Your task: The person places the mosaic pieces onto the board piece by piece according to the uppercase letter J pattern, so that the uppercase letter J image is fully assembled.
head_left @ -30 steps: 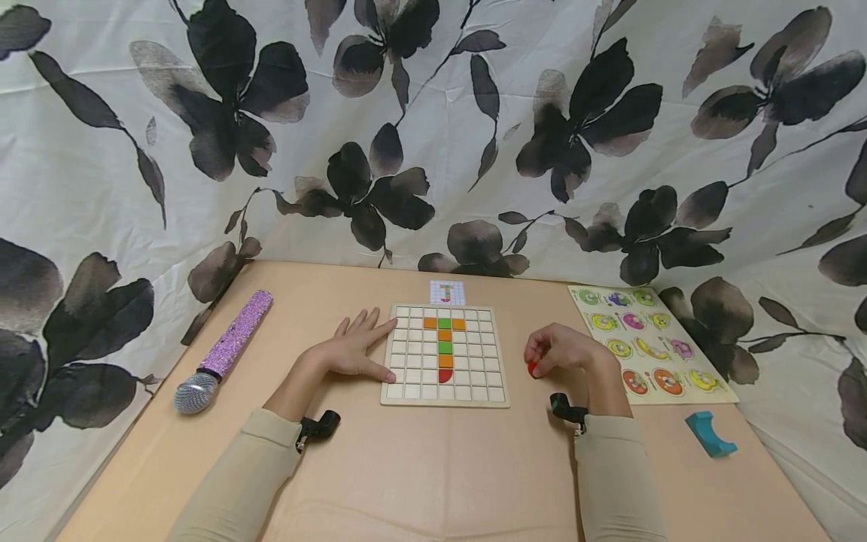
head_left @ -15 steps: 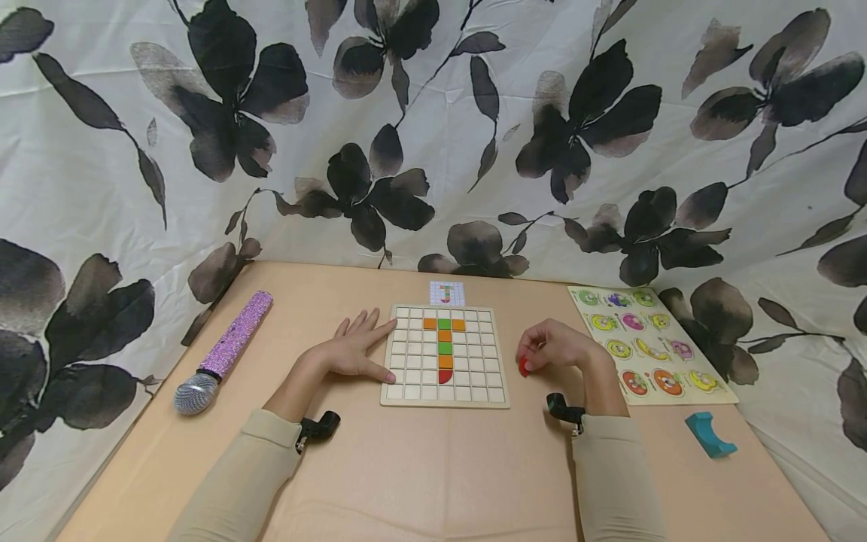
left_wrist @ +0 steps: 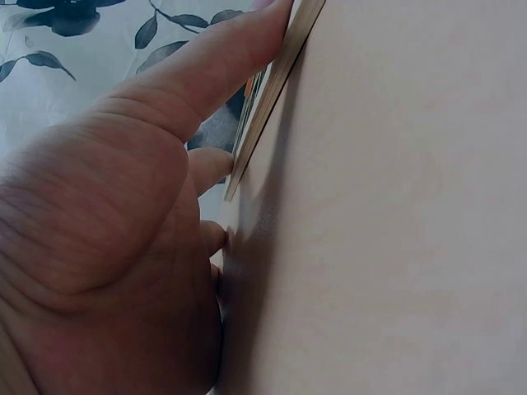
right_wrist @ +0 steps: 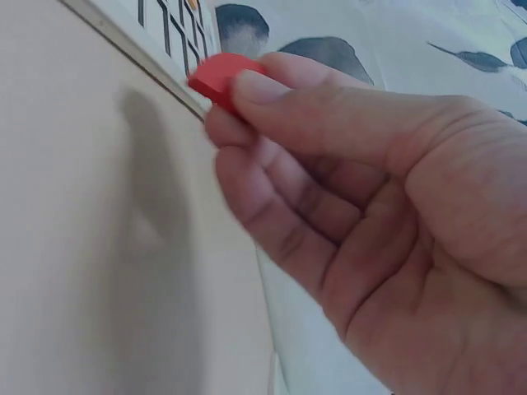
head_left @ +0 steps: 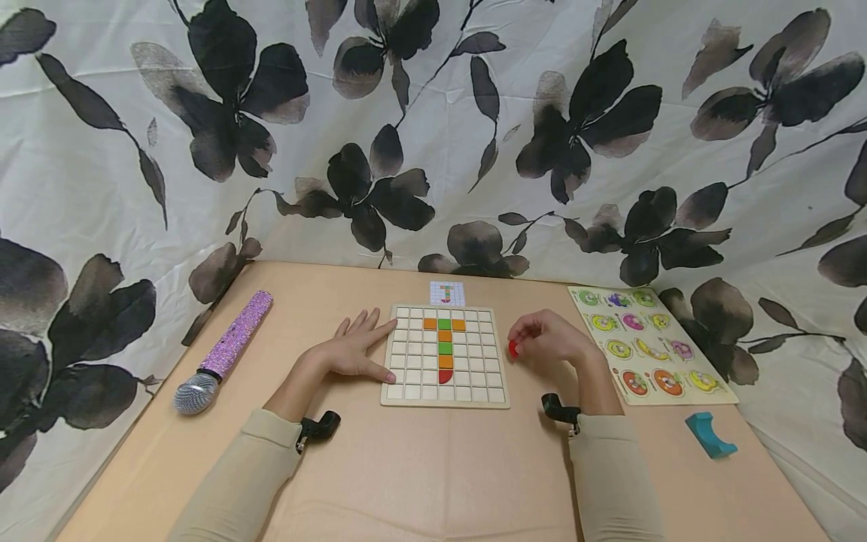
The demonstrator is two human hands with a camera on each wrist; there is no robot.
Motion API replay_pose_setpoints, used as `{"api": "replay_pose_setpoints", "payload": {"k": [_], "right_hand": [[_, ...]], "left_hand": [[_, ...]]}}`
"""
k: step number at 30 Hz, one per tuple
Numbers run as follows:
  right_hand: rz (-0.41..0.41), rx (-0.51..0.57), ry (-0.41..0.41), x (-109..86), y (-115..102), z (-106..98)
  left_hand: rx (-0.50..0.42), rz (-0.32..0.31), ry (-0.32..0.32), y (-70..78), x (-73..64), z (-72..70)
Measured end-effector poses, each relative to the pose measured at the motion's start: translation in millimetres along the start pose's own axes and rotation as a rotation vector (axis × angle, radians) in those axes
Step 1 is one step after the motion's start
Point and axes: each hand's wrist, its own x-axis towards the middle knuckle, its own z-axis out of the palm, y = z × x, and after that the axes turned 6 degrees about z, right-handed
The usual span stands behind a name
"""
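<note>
A pale wooden grid board (head_left: 413,393) lies mid-table, with orange and green squares and one red rounded piece (head_left: 445,376) set in its cells. My left hand (head_left: 352,354) is spread flat at its left side, thumb and a fingertip touching the edge. In the left wrist view the thumb rests on the board's rim (left_wrist: 276,90). Just right of the board, my right hand (head_left: 552,339) pinches a small red piece (right_wrist: 221,76) between thumb and index finger, its curved edge showing in the right wrist view. Above the board sits a small pattern card (head_left: 447,293).
A glittery purple microphone (head_left: 230,350) lies at the left. To the right are a fruit-picture board (head_left: 653,345) and a teal curved block (head_left: 711,435). A floral cloth (head_left: 474,135) hangs behind the table (head_left: 433,474).
My right hand has moved left toward the grid board, carrying the red piece. The left hand has stayed in place.
</note>
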Motion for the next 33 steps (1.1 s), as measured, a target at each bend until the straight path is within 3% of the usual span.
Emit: {"api": "replay_pose_setpoints", "payload": {"k": [12,33], "right_hand": [[-0.062,0.052,0.122,13.3,-17,14],[-0.145,0.058,0.159,28.7,-48,45]], "left_hand": [[-0.003,-0.007,-0.004,2.4,-0.6,-1.4],[-0.005,0.000,0.002,1.5,-2.0,-0.3]]}}
